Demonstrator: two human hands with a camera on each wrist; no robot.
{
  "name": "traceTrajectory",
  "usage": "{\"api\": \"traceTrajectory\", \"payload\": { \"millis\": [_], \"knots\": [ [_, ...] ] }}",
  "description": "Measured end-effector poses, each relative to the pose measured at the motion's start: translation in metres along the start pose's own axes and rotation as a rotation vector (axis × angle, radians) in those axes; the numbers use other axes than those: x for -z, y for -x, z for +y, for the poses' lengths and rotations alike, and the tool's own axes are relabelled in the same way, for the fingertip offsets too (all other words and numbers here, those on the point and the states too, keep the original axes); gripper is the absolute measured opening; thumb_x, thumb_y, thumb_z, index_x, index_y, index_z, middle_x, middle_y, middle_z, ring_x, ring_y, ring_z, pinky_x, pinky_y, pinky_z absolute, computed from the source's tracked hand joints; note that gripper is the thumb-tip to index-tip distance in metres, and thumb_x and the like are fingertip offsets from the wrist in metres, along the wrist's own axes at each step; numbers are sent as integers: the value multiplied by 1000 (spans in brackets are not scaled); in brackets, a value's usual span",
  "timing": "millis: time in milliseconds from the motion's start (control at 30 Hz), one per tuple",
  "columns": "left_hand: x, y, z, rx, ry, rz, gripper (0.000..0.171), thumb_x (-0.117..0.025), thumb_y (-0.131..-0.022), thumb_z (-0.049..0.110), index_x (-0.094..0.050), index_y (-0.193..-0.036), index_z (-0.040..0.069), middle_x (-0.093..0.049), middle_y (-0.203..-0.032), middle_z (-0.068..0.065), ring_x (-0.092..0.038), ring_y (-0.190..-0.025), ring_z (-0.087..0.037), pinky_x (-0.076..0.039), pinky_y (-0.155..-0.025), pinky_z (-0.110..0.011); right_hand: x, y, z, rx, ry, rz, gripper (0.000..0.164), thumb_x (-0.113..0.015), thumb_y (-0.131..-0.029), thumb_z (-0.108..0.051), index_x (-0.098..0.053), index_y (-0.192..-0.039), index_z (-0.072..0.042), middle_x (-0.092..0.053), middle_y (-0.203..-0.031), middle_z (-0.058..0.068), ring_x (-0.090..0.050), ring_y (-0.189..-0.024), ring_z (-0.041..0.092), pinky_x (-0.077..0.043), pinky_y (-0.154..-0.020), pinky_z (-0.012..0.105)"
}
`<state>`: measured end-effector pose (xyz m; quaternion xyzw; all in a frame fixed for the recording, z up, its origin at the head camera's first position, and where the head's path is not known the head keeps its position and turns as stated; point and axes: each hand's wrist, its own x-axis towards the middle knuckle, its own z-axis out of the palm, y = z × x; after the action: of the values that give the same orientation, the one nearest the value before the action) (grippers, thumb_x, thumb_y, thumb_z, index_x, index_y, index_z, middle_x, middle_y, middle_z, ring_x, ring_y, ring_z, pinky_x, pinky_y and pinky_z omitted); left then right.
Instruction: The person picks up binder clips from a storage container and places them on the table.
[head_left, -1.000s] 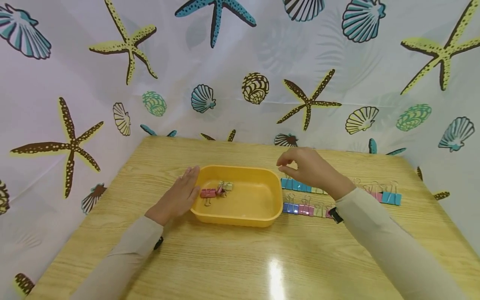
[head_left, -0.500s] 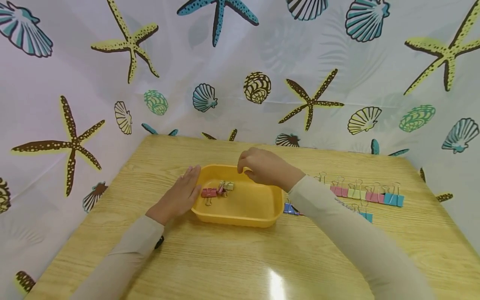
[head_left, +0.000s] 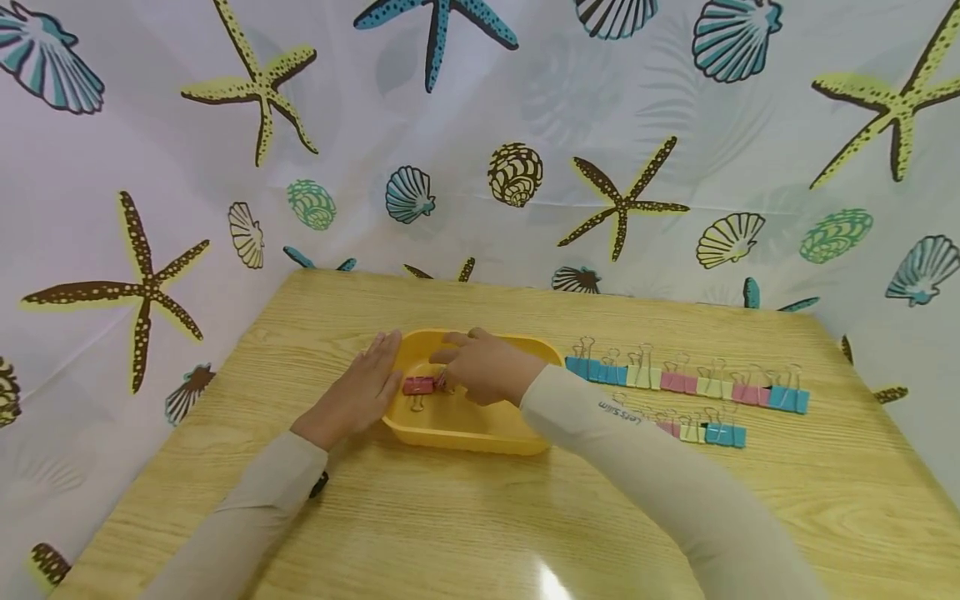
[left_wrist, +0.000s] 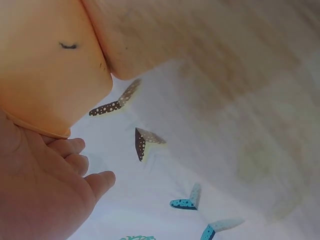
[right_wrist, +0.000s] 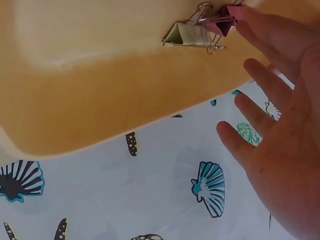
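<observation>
Inside the yellow plastic tray (head_left: 480, 432) lie a few small binder clips. My left hand (head_left: 357, 389) rests against the tray's left end with straight fingers; the left wrist view shows its fingertips at the rim. My right hand (head_left: 491, 367) reaches down into the tray over the clips. In the right wrist view, a finger of it touches a dark pink binder clip (right_wrist: 226, 21); its other fingers are loosely extended, and the thumb cannot be made out. A pale green binder clip (right_wrist: 192, 34) lies against that one. Nearer my left hand sits a red-pink binder clip (head_left: 417, 385).
On the wooden table (head_left: 420, 525), right of the tray, stands a back row of binder clips (head_left: 678, 383) in blue, yellow and pink. A shorter front row (head_left: 723, 434) is partly behind my right sleeve. A patterned curtain (head_left: 465, 225) hangs behind the table.
My right hand has moved left from above the clip rows, across the tray and down to the loose clips. The left hand has stayed at the tray's left end.
</observation>
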<state>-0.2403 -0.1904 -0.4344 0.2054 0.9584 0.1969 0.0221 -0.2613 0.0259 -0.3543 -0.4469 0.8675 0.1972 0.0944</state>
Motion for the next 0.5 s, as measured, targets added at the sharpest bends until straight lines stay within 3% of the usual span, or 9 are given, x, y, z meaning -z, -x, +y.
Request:
{"api": "traceTrajectory", "payload": {
  "millis": [300, 500],
  "knots": [
    [1, -1, 3, 3, 6, 5, 61, -30, -106, 27, -4, -153, 0, -8, -160, -15, -3, -147, -32, -11, -116, -56, -8, -12, -8, -33, 22, -88, 30, -63, -93, -19, -68, -122, -26, -43, -147, -12, -23, -144, 22, -24, -115, 47],
    [0, -1, 2, 2, 0, 10, 60, -30, -106, 27, -5, -153, 0, -9, -160, -14, -4, -147, -31, -12, -116, -55, -11, -14, -8, -24, 40, -18, 34, -63, -93, -17, -65, -126, -25, -56, -135, -10, -39, -135, 18, -35, -109, 42]
  ]
}}
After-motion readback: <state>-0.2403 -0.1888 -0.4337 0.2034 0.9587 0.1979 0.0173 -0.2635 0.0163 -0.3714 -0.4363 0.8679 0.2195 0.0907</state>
